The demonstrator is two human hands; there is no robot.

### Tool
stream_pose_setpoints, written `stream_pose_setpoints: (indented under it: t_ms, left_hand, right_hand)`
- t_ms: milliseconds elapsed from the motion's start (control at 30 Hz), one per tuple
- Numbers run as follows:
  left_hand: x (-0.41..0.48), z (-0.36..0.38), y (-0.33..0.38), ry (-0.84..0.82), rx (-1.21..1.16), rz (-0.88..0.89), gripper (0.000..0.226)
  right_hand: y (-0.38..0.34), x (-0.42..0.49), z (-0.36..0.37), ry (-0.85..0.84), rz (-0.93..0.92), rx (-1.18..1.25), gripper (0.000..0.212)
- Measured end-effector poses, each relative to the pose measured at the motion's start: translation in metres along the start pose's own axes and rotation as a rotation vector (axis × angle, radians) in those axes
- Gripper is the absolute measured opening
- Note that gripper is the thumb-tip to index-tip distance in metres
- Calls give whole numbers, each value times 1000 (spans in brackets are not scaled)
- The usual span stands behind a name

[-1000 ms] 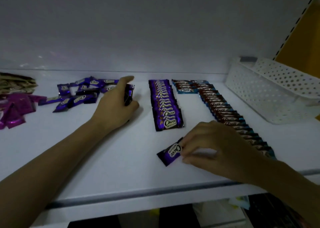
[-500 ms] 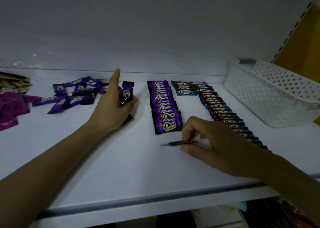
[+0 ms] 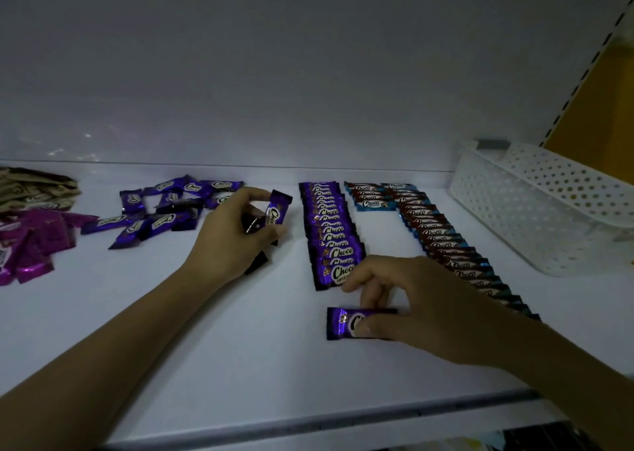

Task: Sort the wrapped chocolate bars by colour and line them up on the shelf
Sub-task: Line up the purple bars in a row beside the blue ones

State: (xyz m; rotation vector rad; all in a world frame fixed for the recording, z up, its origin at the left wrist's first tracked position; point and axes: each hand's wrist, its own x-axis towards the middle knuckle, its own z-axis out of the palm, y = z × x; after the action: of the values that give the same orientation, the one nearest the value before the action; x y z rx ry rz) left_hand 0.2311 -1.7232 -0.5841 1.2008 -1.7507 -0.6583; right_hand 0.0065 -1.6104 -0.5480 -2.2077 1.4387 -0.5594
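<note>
The shelf (image 3: 206, 347) is white. The purple row (image 3: 329, 234) carries white "Choco" lettering, as do the single purple bar (image 3: 338, 323) nearer, the raised purple bar (image 3: 276, 210) and the loose purple pile (image 3: 161, 210) at left. The right row (image 3: 446, 241) is dark red with blue edges. Far left lie magenta wrappers (image 3: 31, 244) and beige packets (image 3: 34, 190). The basket (image 3: 514, 217) is white, with round holes.

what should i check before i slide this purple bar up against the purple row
1. Right hand grips the purple bar: ok.
2. Bar's label up, crosswise like the purple row: ok.
3. Colour matches the row: ok.
4. Gap to the row free of other bars: ok.
5. Left hand, holding spare bars, clear of the row: ok.
6. Bar's right end aligned: cannot tell, hand covers it.
</note>
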Motion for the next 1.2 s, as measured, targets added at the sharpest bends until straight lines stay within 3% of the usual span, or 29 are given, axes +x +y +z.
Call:
stream_pose_setpoints:
  t_ms: [167, 300, 467, 800, 967, 1100, 1200]
  left_hand:
    - [1, 2, -1, -8, -43, 9, 19]
    - [1, 2, 1, -4, -58, 18, 15]
    - [2, 2, -1, -12, -72, 17, 11]
    - [4, 2, -2, -11, -111, -1, 10]
    - [0, 0, 9, -16, -214, 75, 9]
    - [-9, 2, 27, -135, -354, 198, 10]
    - [-16, 7, 31, -252, -266, 260, 22]
  right_hand:
    - [6, -6, 0, 54, -4, -220, 31]
    - [9, -5, 1, 58, 5, -221, 28]
    - [8, 7, 9, 259, -58, -407, 28]
    - [6, 16, 15, 325, -65, -408, 30]
    - [7, 17, 11, 403, -75, -290, 35]
    - [0, 25, 6, 446, -16, 7, 38]
    - [-5, 32, 3, 389, 53, 179, 50]
